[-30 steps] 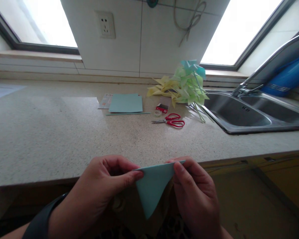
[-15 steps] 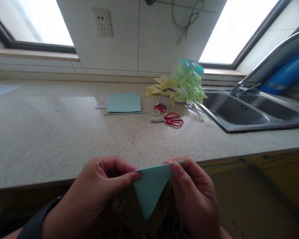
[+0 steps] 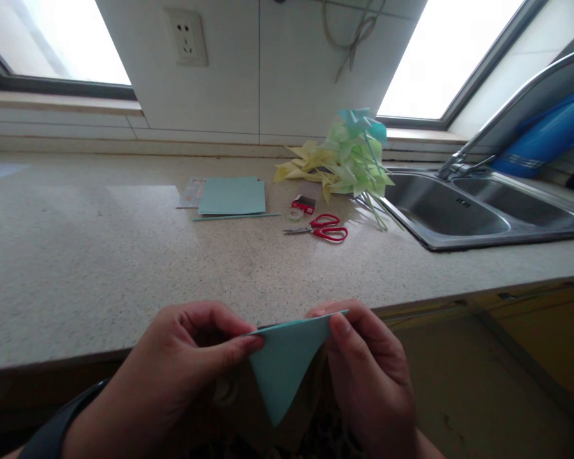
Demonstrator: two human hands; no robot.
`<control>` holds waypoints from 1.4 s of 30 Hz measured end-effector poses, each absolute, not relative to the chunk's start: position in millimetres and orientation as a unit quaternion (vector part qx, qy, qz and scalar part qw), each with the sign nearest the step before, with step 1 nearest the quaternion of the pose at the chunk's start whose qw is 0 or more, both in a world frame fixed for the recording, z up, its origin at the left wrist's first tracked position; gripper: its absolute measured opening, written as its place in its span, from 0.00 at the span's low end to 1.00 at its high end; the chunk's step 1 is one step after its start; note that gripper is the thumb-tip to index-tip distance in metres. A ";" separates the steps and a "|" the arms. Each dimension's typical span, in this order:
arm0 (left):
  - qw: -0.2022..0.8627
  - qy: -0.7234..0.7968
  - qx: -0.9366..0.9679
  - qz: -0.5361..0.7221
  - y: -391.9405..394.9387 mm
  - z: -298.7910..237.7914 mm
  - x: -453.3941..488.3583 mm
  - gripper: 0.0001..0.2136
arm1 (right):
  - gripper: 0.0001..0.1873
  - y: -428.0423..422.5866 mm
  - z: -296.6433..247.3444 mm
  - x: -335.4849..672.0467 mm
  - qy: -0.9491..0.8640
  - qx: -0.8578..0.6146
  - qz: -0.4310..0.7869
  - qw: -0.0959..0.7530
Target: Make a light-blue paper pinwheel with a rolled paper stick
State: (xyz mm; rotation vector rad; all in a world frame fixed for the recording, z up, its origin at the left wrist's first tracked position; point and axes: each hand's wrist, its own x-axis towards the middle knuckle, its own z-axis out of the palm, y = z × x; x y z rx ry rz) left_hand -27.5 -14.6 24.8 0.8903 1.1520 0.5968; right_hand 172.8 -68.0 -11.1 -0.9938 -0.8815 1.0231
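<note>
A light blue sheet of paper (image 3: 284, 363), folded into a triangle with its point downward, hangs between my two hands just in front of the counter edge. My left hand (image 3: 196, 357) pinches its left corner between thumb and forefinger. At the other corner, my right hand (image 3: 368, 363) is closed on the paper, thumb in front and fingers behind. The two layers along the upper edge lie slightly apart near the left. On the counter beyond are red-handled scissors (image 3: 323, 228), a small roll of tape (image 3: 295, 215) and a small red box (image 3: 304, 203).
A stack of light blue paper (image 3: 232, 194) lies at the back, with a thin stick (image 3: 236, 217) along its front. Yellow, green and blue paper pinwheels (image 3: 349, 156) are heaped beside the steel sink (image 3: 440, 245). A faucet (image 3: 459, 162) arches over the basins.
The upper edge of the folded paper shows a small gap between its layers that was not visible before. Both hands keep their grip. The whole view has shifted slightly.
</note>
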 end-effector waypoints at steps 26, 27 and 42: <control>0.675 0.500 0.467 0.276 -17.2 35.3 -23.5 0.14 | 0.08 -64.7 -15.1 183.8 -0.381 -0.532 0.400 0.641; 0.675 0.497 0.470 0.277 -17.3 36.6 -23.5 0.13 | 0.07 -64.7 -14.5 184.7 -0.381 -0.533 0.401 0.640; 0.683 0.468 0.489 0.275 -23.1 37.8 -25.7 0.15 | 0.16 -68.3 -10.7 180.5 -0.332 -0.447 0.537 0.633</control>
